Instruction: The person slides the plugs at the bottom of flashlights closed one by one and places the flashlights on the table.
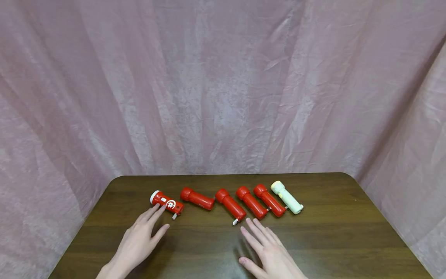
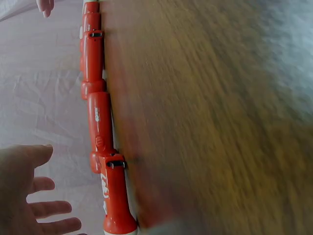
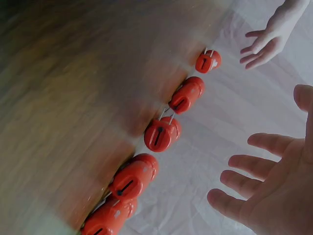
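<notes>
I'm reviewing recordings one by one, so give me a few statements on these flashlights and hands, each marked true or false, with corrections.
1. Six flashlights lie on the table. True.
2. The left hand is nearest the white-rimmed red flashlight. True.
3. In the head view, that flashlight is at the row's right end. False: it is at the left end.
4. The right hand holds nothing. True.
5. Every flashlight is red. False: the pale flashlight is not.

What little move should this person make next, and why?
I'd probably lower the left grip onto the white-rimmed red flashlight. In the head view it overlaps that flashlight's near side, yet the left wrist view shows it open, with a gap between them. The right grip is empty too, so nothing seems held yet.
</notes>
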`<act>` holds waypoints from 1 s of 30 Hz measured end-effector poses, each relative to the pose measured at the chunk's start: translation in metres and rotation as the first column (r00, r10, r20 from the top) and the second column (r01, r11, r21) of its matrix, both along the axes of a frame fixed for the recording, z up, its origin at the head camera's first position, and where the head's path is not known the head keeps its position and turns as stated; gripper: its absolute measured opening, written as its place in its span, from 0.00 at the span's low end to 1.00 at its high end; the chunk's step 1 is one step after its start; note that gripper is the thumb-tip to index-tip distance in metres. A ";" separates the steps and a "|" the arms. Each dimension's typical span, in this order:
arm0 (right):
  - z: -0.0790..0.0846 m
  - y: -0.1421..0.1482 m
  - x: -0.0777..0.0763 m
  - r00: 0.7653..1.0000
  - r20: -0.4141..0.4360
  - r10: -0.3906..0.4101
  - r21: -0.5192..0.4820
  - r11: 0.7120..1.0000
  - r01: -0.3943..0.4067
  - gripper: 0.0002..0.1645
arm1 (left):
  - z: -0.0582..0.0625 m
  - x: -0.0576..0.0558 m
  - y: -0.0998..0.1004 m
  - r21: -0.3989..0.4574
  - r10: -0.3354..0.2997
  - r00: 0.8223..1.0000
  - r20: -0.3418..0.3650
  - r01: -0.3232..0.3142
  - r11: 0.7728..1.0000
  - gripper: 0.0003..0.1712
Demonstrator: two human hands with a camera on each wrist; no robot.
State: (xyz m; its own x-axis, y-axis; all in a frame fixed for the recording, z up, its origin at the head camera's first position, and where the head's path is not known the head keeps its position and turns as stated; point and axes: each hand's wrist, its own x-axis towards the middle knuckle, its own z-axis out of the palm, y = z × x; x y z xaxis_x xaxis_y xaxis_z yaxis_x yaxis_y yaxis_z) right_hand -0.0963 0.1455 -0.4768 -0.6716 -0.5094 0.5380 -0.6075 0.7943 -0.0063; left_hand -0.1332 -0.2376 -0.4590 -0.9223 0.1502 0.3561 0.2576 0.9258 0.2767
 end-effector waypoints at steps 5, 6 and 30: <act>0.003 -0.006 -0.002 0.999 0.036 0.014 -0.003 1.000 -0.013 0.40 | -0.001 -0.010 0.005 0.009 -0.004 1.000 0.009 0.003 1.000 0.33; 0.004 -0.007 -0.002 0.999 0.034 0.015 0.002 1.000 -0.015 0.40 | -0.001 -0.013 0.006 0.006 -0.014 1.000 0.004 0.014 1.000 0.33; 0.001 -0.049 -0.013 0.978 0.157 0.141 -0.115 0.986 -0.124 0.35 | -0.002 -0.071 -0.010 -0.256 -0.271 0.963 0.013 0.265 0.930 0.29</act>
